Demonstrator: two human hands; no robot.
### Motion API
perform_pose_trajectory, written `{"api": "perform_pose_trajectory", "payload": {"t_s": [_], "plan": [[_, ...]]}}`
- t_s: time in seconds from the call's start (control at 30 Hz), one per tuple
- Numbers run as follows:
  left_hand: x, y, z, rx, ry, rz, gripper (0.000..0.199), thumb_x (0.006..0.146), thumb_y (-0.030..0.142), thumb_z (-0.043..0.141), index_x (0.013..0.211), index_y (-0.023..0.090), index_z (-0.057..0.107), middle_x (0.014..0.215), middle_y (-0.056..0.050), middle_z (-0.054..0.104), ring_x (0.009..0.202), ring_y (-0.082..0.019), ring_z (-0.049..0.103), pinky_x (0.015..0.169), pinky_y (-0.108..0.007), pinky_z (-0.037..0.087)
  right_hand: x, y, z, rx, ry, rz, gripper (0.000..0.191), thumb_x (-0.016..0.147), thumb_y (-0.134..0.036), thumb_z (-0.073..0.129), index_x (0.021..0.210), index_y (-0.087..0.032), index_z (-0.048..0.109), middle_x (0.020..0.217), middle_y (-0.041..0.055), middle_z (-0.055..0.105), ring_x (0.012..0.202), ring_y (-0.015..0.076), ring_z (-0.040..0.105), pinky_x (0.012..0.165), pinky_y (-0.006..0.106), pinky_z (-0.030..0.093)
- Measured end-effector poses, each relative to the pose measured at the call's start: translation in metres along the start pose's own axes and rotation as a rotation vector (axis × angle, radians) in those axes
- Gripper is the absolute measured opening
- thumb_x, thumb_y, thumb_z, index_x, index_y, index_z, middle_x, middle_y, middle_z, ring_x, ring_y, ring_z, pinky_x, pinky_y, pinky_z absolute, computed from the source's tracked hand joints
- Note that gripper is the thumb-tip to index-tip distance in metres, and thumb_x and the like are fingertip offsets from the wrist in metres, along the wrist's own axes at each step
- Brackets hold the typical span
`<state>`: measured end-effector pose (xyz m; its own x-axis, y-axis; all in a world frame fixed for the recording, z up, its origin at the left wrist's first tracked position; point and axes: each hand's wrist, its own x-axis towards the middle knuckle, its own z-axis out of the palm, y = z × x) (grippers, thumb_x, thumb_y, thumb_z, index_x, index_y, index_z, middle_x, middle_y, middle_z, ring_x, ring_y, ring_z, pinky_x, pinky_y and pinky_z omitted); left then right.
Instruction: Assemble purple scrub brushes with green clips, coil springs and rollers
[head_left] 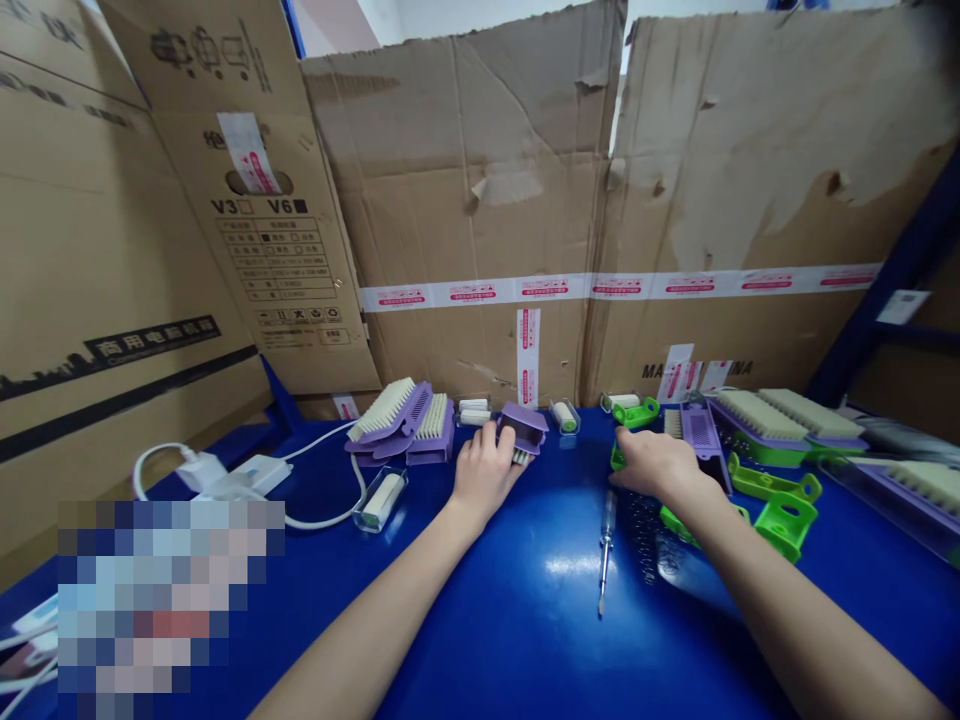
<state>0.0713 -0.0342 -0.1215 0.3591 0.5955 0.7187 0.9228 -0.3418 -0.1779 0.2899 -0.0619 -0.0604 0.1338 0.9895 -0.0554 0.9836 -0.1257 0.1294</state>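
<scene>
My left hand (pixel 484 470) is closed on a purple plastic brush head (pixel 523 428), its hollow side showing and pale bristles underneath. My right hand (pixel 656 462) has thumb and forefinger around a small green plastic bracket (pixel 617 457), mostly hidden by the fingers. Below that hand lies a screwdriver (pixel 604 550) with a clear handle. Several dark coil springs (pixel 643 540) are beside it, partly under the right forearm. Another green bracket (pixel 636 413) lies just beyond the right hand, and a purple brush piece (pixel 701 435) is to its right.
Purple brush heads (pixel 397 420) are piled at the left. Clear-cased white rollers (pixel 381 500) lie about the blue table (pixel 480 640). Green brackets (pixel 786 525) and green-based brushes (pixel 761 415) sit at the right. A white cable (pixel 322 522) crosses the left; cardboard (pixel 465 230) walls the back.
</scene>
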Motion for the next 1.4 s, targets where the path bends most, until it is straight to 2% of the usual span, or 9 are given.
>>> {"api": "perform_pose_trajectory", "payload": {"t_s": [0.23, 0.33, 0.5, 0.57, 0.7, 0.87, 1.0, 1.17, 1.4], "plan": [[0.000, 0.000, 0.000, -0.001, 0.005, 0.005, 0.035, 0.083, 0.045, 0.050, 0.100, 0.015, 0.052, 0.095, -0.011, 0.057, 0.077, -0.023, 0.060, 0.061, -0.031, 0.048, -0.002, -0.007, 0.001, 0.009, 0.056, 0.034, 0.036, 0.072, -0.018, 0.052, 0.107, -0.013, 0.057, 0.105, 0.0172, 0.064, 0.096, 0.0315, 0.062, 0.071, 0.041, 0.045], [0.000, 0.001, 0.000, 0.002, 0.000, 0.001, 0.034, 0.083, 0.045, 0.050, 0.099, 0.015, 0.052, 0.095, -0.011, 0.057, 0.076, -0.023, 0.061, 0.060, -0.031, 0.048, -0.003, -0.006, -0.003, 0.038, 0.142, 0.058, 0.035, 0.074, -0.020, 0.050, 0.107, -0.012, 0.056, 0.100, 0.0175, 0.065, 0.093, 0.0328, 0.063, 0.072, 0.044, 0.044], [0.000, 0.001, 0.001, -0.001, -0.010, -0.009, 0.035, 0.084, 0.046, 0.049, 0.100, 0.015, 0.052, 0.098, -0.011, 0.057, 0.078, -0.023, 0.061, 0.061, -0.031, 0.049, -0.006, -0.003, -0.012, 0.127, 0.329, 0.149, 0.029, 0.080, -0.027, 0.043, 0.102, -0.013, 0.057, 0.091, 0.0180, 0.065, 0.082, 0.0334, 0.064, 0.061, 0.036, 0.043], [0.000, 0.001, 0.001, -0.003, -0.018, -0.009, 0.034, 0.084, 0.045, 0.049, 0.101, 0.015, 0.051, 0.099, -0.011, 0.057, 0.079, -0.023, 0.061, 0.062, -0.031, 0.049, -0.005, -0.005, -0.013, 0.165, 0.416, 0.123, 0.029, 0.083, -0.029, 0.042, 0.103, -0.014, 0.056, 0.092, 0.0170, 0.064, 0.081, 0.0313, 0.064, 0.061, 0.034, 0.042], [0.000, 0.001, 0.001, 0.003, -0.038, -0.021, 0.033, 0.084, 0.044, 0.050, 0.101, 0.016, 0.051, 0.099, -0.010, 0.057, 0.078, -0.023, 0.061, 0.062, -0.030, 0.049, 0.002, -0.014, -0.003, 0.285, 0.502, -0.061, 0.035, 0.084, -0.032, 0.044, 0.115, -0.017, 0.049, 0.093, 0.0119, 0.064, 0.084, 0.0267, 0.063, 0.065, 0.031, 0.042], [0.000, 0.002, 0.000, 0.005, -0.059, -0.021, 0.033, 0.084, 0.044, 0.049, 0.101, 0.017, 0.051, 0.097, -0.010, 0.057, 0.079, -0.023, 0.061, 0.062, -0.030, 0.048, 0.011, -0.026, 0.014, 0.324, 0.469, -0.186, 0.039, 0.085, -0.031, 0.047, 0.122, -0.018, 0.045, 0.098, 0.0098, 0.064, 0.088, 0.0238, 0.062, 0.069, 0.028, 0.041], [0.000, 0.002, 0.000, -0.004, -0.070, -0.023, 0.031, 0.084, 0.043, 0.049, 0.101, 0.017, 0.051, 0.098, -0.010, 0.056, 0.079, -0.022, 0.061, 0.062, -0.030, 0.048, 0.012, -0.023, 0.013, 0.270, 0.465, -0.136, 0.035, 0.088, -0.033, 0.042, 0.120, -0.019, 0.048, 0.097, 0.0105, 0.064, 0.085, 0.0242, 0.062, 0.066, 0.029, 0.041], [0.001, 0.002, -0.001, -0.011, -0.062, -0.018, 0.033, 0.083, 0.042, 0.051, 0.104, 0.016, 0.051, 0.098, -0.011, 0.056, 0.078, -0.023, 0.060, 0.062, -0.031, 0.048, 0.010, -0.010, 0.003, 0.144, 0.494, -0.075, 0.034, 0.085, -0.021, 0.038, 0.116, -0.017, 0.053, 0.102, 0.0142, 0.062, 0.093, 0.0262, 0.059, 0.070, 0.030, 0.042], [0.003, 0.000, -0.007, 0.040, -0.119, 0.012, 0.032, 0.074, 0.037, 0.065, 0.099, 0.019, 0.055, 0.087, -0.008, 0.054, 0.075, -0.024, 0.058, 0.061, -0.032, 0.046, 0.016, 0.003, 0.013, 0.103, 0.164, -0.090, 0.047, 0.075, -0.016, 0.047, 0.122, -0.015, 0.051, 0.109, 0.0182, 0.060, 0.103, 0.0301, 0.057, 0.076, 0.035, 0.043]]}}
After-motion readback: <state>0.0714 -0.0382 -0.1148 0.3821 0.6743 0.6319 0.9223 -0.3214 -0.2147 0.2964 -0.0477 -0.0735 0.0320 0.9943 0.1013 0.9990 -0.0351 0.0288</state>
